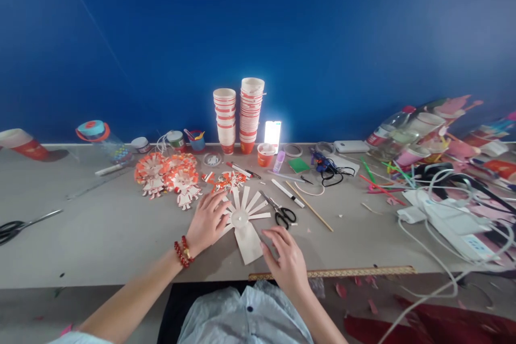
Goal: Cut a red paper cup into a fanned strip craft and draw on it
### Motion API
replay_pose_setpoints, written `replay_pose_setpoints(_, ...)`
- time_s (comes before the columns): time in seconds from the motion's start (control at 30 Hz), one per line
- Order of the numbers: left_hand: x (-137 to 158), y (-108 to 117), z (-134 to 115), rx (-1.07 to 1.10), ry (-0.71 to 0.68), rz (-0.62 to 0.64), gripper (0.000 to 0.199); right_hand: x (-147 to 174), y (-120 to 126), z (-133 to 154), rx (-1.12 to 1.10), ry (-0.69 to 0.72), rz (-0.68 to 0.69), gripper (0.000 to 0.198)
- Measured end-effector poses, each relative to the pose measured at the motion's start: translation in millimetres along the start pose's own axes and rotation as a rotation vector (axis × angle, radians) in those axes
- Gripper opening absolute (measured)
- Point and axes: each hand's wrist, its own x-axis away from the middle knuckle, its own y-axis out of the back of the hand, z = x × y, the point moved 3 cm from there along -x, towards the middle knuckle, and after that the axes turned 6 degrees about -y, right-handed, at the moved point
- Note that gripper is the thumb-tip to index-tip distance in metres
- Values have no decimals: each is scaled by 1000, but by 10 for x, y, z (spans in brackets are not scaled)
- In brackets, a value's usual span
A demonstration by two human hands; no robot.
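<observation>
white strips (253, 201): partly behind left hand (206, 221) | scissors (24, 224): cut off (left edge)

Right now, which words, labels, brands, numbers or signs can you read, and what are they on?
None is readable.
Phone: screen too bright and small.
Bottle: red label blurred.
Red cup: any print too small.
White device: pale-blue panel too blurred.
Cut white paper piece: no lettering visible.
</observation>
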Motion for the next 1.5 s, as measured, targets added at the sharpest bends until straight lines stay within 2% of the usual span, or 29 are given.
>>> replay_pose_setpoints(0.07,-4,-57,-177,-66,-152,124,41,-13,-32,81,77,133,35,24)
replay_pose_setpoints(0.13,1,-147,-296,-79,-266,225,51,-14,-104,135,117,204,120,30)
replay_pose_setpoints(0.23,8,-282,-302,-77,-301,302,67,22,-218,167,155,215,211,35)
replay_pose_setpoints(0.37,2,-363,-169,-53,-352,371,79,86,-296,199,178,213,208,34)
replay_pose_setpoints(0.53,-40,-272,-81,-11,-439,408,80,87,-359,245,140,224,239,37)
replay_pose_setpoints(0.67,-31,-180,-67,-13,-430,372,79,93,-400,239,139,232,254,35)
replay_pose_setpoints(0.93,46,-225,-44,-44,-433,365,79,123,-431,243,149,227,235,31)
replay_pose_setpoints(1.13,33,-206,-73,-59,-440,326,76,75,-382,211,52,250,251,26)
replay_pose_setpoints(1.23,0,-187,-83,-37,-453,255,69,-55,-289,163,-30,260,240,21)
replay_pose_setpoints(1.3,-33,-140,-39,23,-411,123,52,-191,-196,112,-71,249,171,19)
replay_pose_setpoints(1.37,-53,-57,83,108,-262,-101,29,-340,-106,55,-84,231,103,18)
replay_pose_setpoints(1.4,-46,-13,165,139,-167,-216,24,-412,-71,28,-90,210,85,18)
replay_pose_setpoints(1.5,35,83,412,149,70,-448,33,-585,-15,-19,-123,150,61,18)
